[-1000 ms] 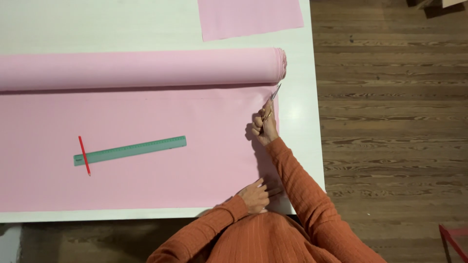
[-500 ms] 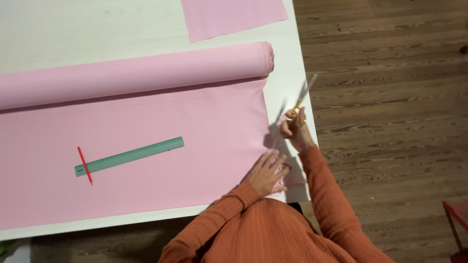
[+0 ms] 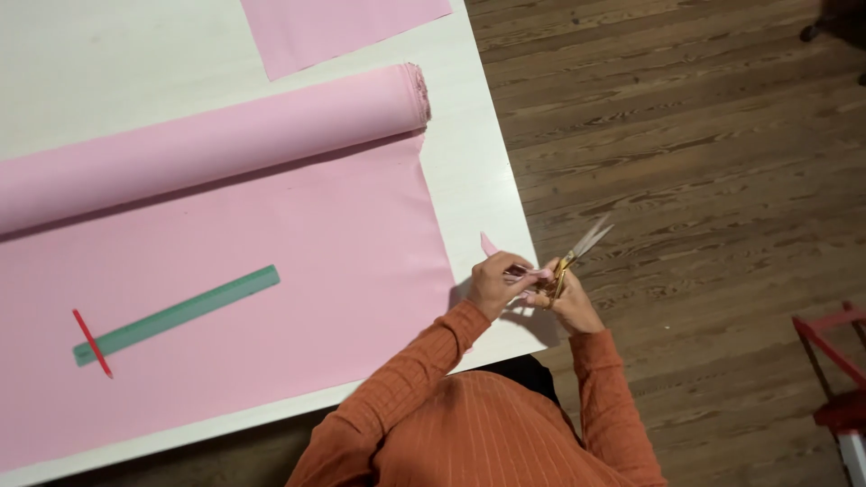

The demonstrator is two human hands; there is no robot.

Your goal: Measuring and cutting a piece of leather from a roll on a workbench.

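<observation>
Orange ribbed sleeves came up from the bottom centre of the frame, both forearms bent inward so the hands met just past the table's right edge, centre right of frame. Right hand [image 3: 570, 305] was closed around gold-handled scissors [image 3: 577, 257], blades open a little and pointing toward the upper right over the wood floor [image 3: 704, 162]. Left hand [image 3: 496, 282] was curled shut, fingers pinching a thin pink fabric strip [image 3: 492, 246] that stuck up toward the upper left; fingertips touching the right hand near the scissor handles. Exact grip on the strip was partly hidden.

Pink fabric sheet [image 3: 271, 243] lay flat over the white table [image 3: 108, 81], filling the left and centre of frame, its cut edge just left of the hands. Fabric roll [image 3: 207, 149] sat along the sheet's upper edge, tilted, end at upper centre. Separate pink piece [image 3: 343, 27] lay at the top edge. Green ruler [image 3: 176, 314] lay diagonal at lower left on the sheet, with a red pencil [image 3: 92, 343] crossing its left end. Red frame object [image 3: 834, 361] showed at lower right.
</observation>
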